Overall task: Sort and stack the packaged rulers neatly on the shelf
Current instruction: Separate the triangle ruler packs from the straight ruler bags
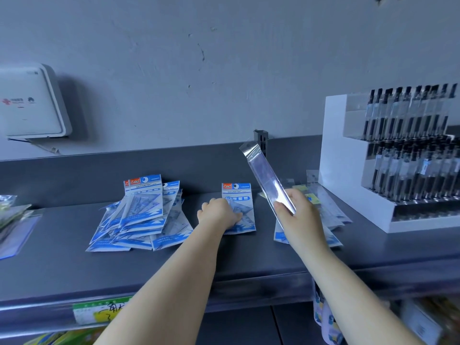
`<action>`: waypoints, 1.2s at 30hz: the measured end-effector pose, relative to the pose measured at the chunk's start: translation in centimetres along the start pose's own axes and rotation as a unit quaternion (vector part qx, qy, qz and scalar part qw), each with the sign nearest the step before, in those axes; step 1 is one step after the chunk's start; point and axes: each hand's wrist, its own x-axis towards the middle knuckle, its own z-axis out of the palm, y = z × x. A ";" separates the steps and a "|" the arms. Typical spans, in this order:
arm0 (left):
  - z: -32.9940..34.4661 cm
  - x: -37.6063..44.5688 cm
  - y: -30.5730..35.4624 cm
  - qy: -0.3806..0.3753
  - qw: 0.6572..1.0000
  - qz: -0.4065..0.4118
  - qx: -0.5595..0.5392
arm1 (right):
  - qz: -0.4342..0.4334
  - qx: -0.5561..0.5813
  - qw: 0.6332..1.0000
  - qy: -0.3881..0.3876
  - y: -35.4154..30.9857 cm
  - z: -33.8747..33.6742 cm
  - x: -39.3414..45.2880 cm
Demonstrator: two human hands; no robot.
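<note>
**Grey shelf, two hands, one long ruler aloft**

Dark grey shelf (pixel 62 245) against a scuffed pale wall, white box mounted upper left, white pen display (pixel 388 158) at the far right. On the shelf, left of centre: a loose, fanned heap of blue geometric sets (pixel 139 217), overlapping at odd angles. Just right of it, apart from the heap: a single blue packet (pixel 245 207) lying flat and square to the shelf edge, header card toward the wall.

Left hand (pixel 219 215) resting on that single packet, fingers (pixel 234 217) curled over its lower left part, apparently pressing or gripping it in place.

Right hand (pixel 296 212) raised off the shelf, clamped round the lower end of a clear-sleeved straight ruler (pixel 267 175). Long axis running up and leftward from the grip, free end tilted toward the wall, above the single packet's right side. Beneath and behind this hand: a mixed pile of rulers and sets (pixel 328 215), partly hidden by the forearm.

Likely next: straight ruler to be laid with its own kind, probably at the right, nearer the right hand. Needs the long axis swung down flat first.
</note>
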 end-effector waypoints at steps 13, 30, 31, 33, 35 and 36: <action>-0.8 -0.1 0.2 -0.040 0.988 -0.063 -0.138 | 0.006 0.008 0.999 -0.032 -0.2 -0.1 -0.2; -8.9 -3.0 -7.2 0.132 0.838 0.031 -0.529 | 0.054 0.134 0.989 -0.022 -5.4 3.4 -0.4; -9.7 -3.4 -8.6 0.152 0.843 0.041 -0.515 | 0.058 0.138 0.988 -0.027 -5.9 4.2 -0.5; -10.9 -3.4 -11.5 0.182 0.840 0.040 -0.509 | 0.065 0.149 0.986 -0.039 -6.7 5.7 -0.8; -11.3 -2.9 -13.8 0.197 0.840 0.015 -0.506 | 0.077 0.166 0.982 -0.055 -7.5 7.1 -0.9; -11.3 -2.5 -14.7 0.198 0.843 0.002 -0.499 | 0.084 0.173 0.979 -0.062 -7.9 7.8 -1.0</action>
